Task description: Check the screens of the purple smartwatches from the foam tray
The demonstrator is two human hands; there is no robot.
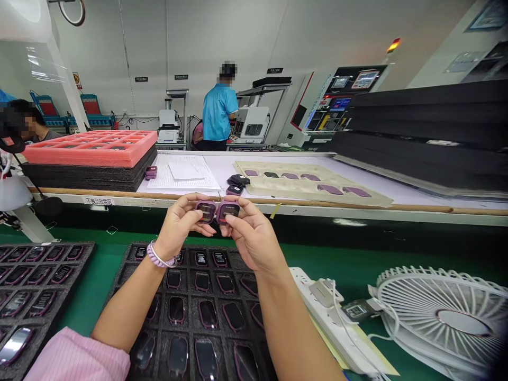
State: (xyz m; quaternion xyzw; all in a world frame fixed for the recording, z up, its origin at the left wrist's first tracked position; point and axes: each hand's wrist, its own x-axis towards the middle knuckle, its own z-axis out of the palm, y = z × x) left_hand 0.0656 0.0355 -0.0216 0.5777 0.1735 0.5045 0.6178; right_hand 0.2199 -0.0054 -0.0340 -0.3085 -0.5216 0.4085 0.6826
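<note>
Both hands are raised side by side above the far part of a black foam tray [186, 286]. My left hand [184, 217] pinches a small purple-framed device [207, 212] between thumb and fingers. A similar purple-framed device [228, 211] is gripped by my right hand [248, 227]. The two devices are held upright, edge near edge, with their dark screens towards me and faint marks lit on them. Below, the foam tray holds rows of purple-framed devices in square pockets.
Another foam tray [29, 286] lies at left. White power strip [337, 323] and fan [456, 317] stand at right. The shelf ahead bears a red foam tray [135, 151], papers [178, 182], a cream tray [278, 185] and black foam sheets [428, 137]. A person in blue [216, 114] stands beyond.
</note>
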